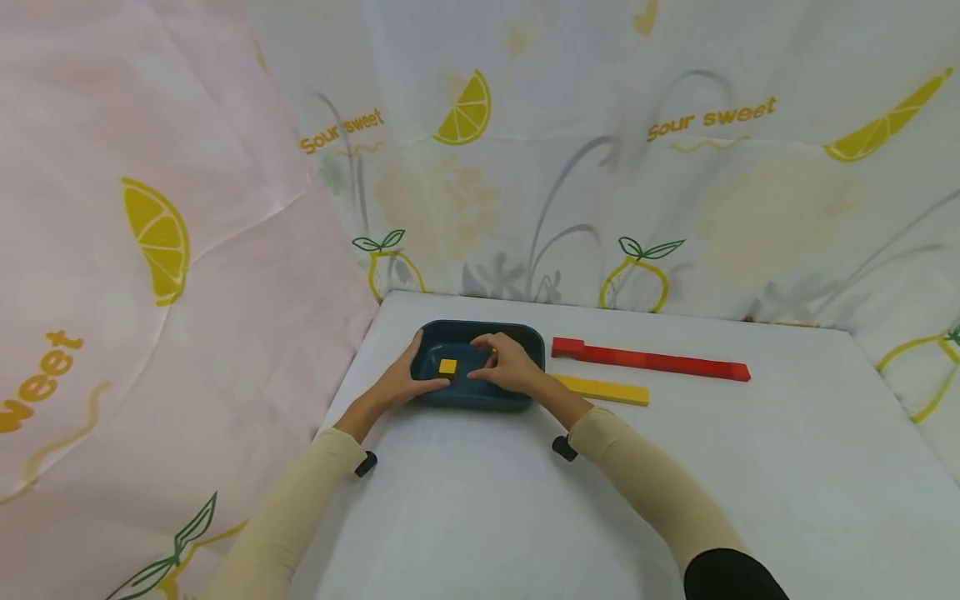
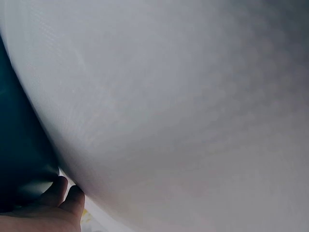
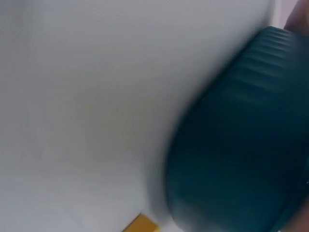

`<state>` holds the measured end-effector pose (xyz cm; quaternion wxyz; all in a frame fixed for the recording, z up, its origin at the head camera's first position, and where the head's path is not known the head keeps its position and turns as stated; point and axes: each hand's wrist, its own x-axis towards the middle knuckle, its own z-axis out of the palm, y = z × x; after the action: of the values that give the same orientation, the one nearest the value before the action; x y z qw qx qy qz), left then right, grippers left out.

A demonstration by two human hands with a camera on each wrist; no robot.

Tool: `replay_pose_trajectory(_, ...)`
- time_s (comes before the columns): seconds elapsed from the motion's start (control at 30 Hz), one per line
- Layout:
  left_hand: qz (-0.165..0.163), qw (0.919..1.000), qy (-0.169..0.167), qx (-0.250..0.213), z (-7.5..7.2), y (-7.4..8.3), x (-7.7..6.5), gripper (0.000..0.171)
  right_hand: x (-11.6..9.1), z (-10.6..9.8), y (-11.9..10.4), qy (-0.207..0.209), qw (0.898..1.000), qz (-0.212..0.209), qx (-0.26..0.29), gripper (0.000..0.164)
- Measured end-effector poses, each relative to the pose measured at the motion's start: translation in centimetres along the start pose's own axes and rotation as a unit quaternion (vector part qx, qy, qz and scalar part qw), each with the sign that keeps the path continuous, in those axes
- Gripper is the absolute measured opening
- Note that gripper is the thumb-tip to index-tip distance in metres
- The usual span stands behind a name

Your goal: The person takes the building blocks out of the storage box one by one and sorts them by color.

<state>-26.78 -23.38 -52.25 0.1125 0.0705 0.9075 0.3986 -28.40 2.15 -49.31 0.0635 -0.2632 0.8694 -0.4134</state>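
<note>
A dark blue rectangular tray (image 1: 480,401) stands on the white table, and a small yellow cube (image 1: 447,367) lies inside it towards the left. My left hand (image 1: 401,379) grips the tray's left end, fingers along the outer side and thumb at the front rim. In the left wrist view its fingertips (image 2: 60,191) touch the tray's wall (image 2: 21,130). My right hand (image 1: 512,363) is over the tray's right half, thumb and forefinger curved but apart. A speck of yellow shows among its fingers; what it belongs to is hidden.
Right of the tray lie a yellow flat bar (image 1: 607,390), partly behind my right wrist, and a longer red bar (image 1: 660,361) with a block-like left end. A fruit-patterned cloth (image 1: 525,192) hangs behind the white table (image 1: 480,500) and down its left side.
</note>
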Motion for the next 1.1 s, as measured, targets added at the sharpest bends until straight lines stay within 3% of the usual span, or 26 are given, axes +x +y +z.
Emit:
replay_pose_trajectory(0.37, 0.002, 1.0, -0.004, -0.002, 0.1, 0.2, 0.1, 0.124, 1.9, 2.2, 0.3, -0.013, 0.999, 0.019, 0.029, 0.057)
replay_pose_trajectory(0.67, 0.009, 1.0, 0.001, -0.001, -0.2, 0.0, 0.3, 0.123, 3.8, 3.3, 0.7, -0.056, 0.996, 0.054, 0.048, 0.066)
replay_pose_trajectory(1.0, 0.014, 0.9999, -0.006, -0.002, 0.0, -0.1, 0.1, 0.126, 4.7, 4.4, 0.9, -0.091, 0.994, 0.063, -0.005, 0.056)
replay_pose_trajectory(1.1, 0.006, 1.0, -0.003, 0.004, -0.1, 0.0, 0.0, 0.127, 4.9, 4.7, 0.8, -0.09, 0.995, 0.044, -0.027, 0.053)
